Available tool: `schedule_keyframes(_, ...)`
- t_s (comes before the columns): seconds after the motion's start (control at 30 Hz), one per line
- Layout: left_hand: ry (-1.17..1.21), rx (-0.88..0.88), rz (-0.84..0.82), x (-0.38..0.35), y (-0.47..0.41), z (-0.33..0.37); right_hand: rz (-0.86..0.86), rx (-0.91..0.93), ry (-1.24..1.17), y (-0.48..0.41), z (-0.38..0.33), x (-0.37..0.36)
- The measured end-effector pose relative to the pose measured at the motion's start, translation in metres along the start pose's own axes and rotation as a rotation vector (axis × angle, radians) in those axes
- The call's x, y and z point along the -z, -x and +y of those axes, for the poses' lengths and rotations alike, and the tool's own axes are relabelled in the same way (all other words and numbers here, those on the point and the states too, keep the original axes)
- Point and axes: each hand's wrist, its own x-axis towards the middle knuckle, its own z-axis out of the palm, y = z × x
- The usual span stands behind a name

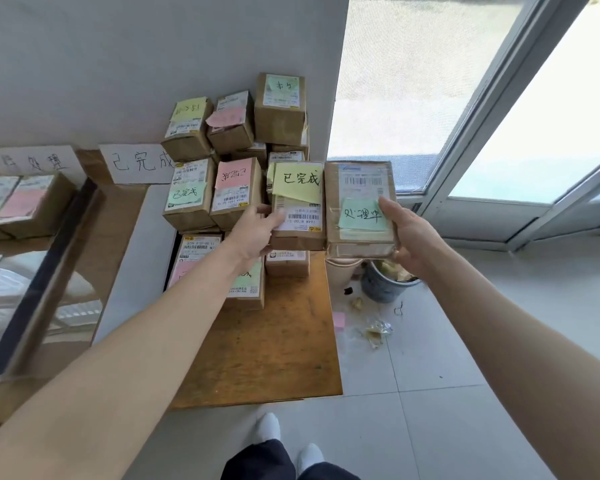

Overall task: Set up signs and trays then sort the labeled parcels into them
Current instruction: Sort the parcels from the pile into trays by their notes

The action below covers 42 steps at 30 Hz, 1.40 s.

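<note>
Behind: pile of boxes (281, 112) w/ sticky notes, by wall (84, 64). Gray bucket (381, 287) low on R. Held up side by side, touching: yellow-note box (297, 206) gripped in left hand (257, 233), green-note box (359, 209) gripped in right hand (413, 237). Below: brown board (274, 341) on pale tile floor (430, 393). Paper signs (139, 162) on wall, big window (482, 81) R.

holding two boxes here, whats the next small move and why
Probably swing the left hand leftward and set its yellow-note parcel below the 已完成 sign, since the note carries the same characters as that sign. The right hand grips the green-note parcel, which reads differently, so it likely waits.
</note>
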Motion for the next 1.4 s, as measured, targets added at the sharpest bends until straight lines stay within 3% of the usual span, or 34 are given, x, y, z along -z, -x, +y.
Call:
schedule_keyframes(0.3, 0.064, -0.177, 0.14, 0.034, 0.067, 0.016, -0.179, 0.055, 0.026, 0.025, -0.027, -0.034)
schedule_keyframes(0.77, 0.119, -0.299, 0.332, 0.132, 0.149, 0.016, -0.356, 0.21, 0.116, 0.07, -0.04, -0.148)
schedule_keyframes(1.4, 0.11, -0.243, 0.374, 0.406, 0.22, -0.046, -0.297, 0.122, 0.09, 0.143, 0.065, -0.399)
